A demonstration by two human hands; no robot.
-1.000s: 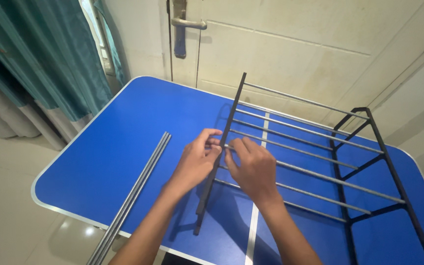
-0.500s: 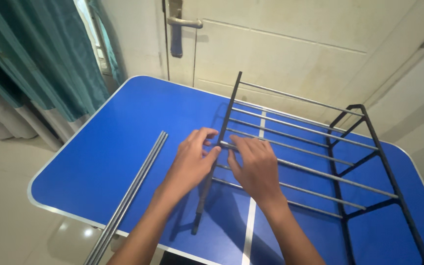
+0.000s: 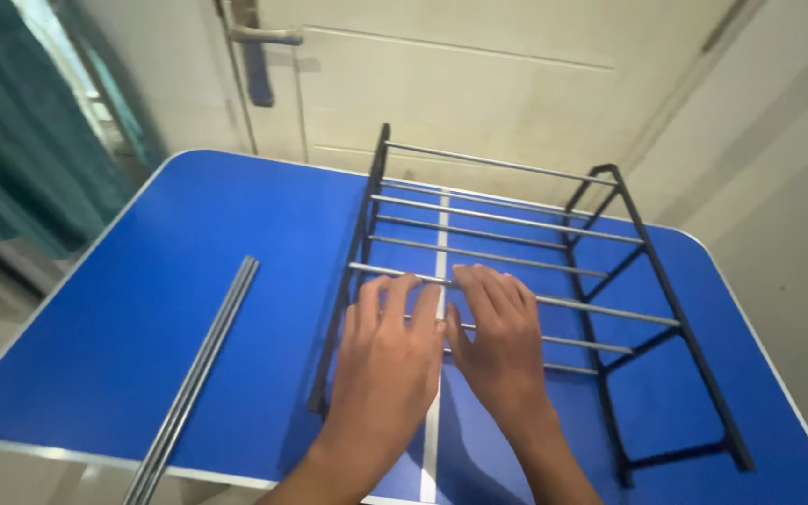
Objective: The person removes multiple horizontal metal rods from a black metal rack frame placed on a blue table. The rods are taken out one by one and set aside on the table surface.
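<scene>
left hand flat, fingers spread, resting on rack rods, gripping nothing | right hand likewise open, fingertips on a silver rod, just beside the left | rack lies mid-desk, black side frames apparently upright | loose rods at left, well apart

Black rack, silver rods, blue white-striped table

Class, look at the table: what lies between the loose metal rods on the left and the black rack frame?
Nothing: in the head view, only bare blue table separates the loose rods from the rack.
</scene>
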